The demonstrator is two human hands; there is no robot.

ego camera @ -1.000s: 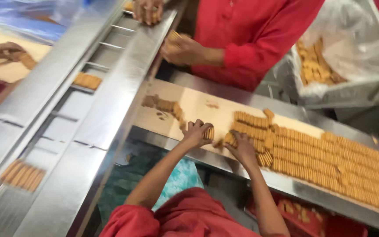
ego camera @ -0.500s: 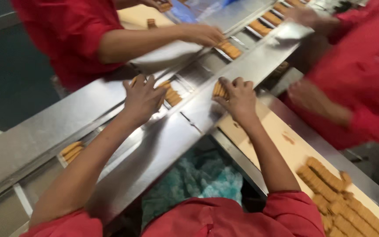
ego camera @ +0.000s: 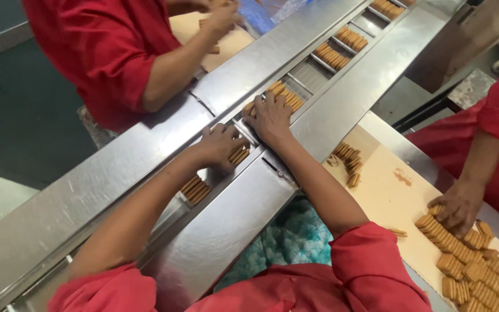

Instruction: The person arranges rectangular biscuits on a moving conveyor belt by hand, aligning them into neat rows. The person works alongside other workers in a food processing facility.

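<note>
Both hands (ego camera: 244,136) moved onto biscuit stacks (ego camera: 284,98), hiding those beneath the palms.

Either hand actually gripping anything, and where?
Neither lifts anything. Left hand presses palm-down on a biscuit stack in the conveyor slot; right hand covers the next stack from above.

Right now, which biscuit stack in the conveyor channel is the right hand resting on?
The right hand rests on the stack just beyond the left hand's stack; farther stacks up the channel lie untouched.
</note>
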